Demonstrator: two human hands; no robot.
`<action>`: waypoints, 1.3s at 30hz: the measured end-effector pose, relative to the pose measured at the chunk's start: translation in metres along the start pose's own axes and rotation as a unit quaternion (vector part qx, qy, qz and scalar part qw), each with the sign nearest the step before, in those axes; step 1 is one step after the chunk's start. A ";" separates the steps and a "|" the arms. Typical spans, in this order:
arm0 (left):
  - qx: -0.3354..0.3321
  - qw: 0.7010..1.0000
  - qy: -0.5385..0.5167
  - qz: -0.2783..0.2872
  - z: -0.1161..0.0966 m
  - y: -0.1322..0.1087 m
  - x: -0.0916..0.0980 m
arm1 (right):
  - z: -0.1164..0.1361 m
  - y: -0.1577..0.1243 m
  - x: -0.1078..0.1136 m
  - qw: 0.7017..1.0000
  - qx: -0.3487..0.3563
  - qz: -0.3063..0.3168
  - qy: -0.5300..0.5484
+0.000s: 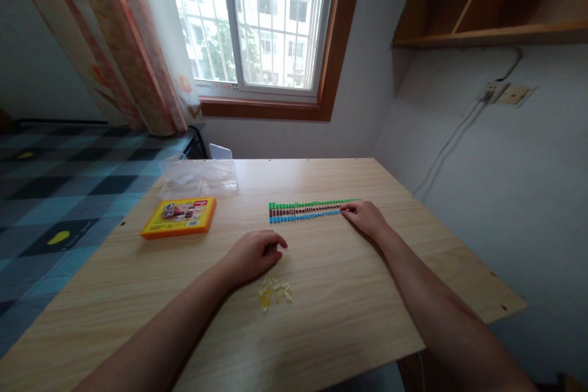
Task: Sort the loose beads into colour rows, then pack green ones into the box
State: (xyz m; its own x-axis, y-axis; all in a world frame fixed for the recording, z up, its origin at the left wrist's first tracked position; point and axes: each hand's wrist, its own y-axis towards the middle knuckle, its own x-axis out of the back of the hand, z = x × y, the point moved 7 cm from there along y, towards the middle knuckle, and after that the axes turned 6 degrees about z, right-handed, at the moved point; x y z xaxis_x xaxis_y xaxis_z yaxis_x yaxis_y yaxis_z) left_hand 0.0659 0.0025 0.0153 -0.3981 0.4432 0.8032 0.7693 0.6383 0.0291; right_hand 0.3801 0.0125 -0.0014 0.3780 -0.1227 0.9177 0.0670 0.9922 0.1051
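Pieces (pixel 275 287): pale and yellow, scattered nearest me.
Left hand (pixel 256 253): just beyond, fingers curled, narrow; I can't tell what they hold.
Right hand (pixel 366 218): fingertips close together at the blue row's (pixel 301 217) right end, hold unclear to me; I'd touch lightly, sparing neighbours.
Brown row (pixel 285 212), green row (pixel 285 206): just behind.

The yellow pieces (pixel 265 301) are too small to identify.

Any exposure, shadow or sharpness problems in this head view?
All in the head view: window glaring, nearly blown out; shelf interior dark; soft shadow beside the left forearm; apparent wide-angle stretch towards the edges; yellow pieces too soft to separate cleanly.
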 end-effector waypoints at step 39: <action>0.073 0.988 0.076 0.113 0.007 -0.014 0.014 | 0.131 -0.052 -0.035 0.951 0.250 0.101 0.150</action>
State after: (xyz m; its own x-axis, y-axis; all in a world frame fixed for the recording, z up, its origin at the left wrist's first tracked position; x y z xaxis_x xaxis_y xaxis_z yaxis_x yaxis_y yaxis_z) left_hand 0.0462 0.0040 0.0217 -0.1372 0.4921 0.8596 0.7452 0.6230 -0.2377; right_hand 0.2428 -0.0321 0.0116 0.5889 0.1446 0.7952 -0.4533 0.8737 0.1768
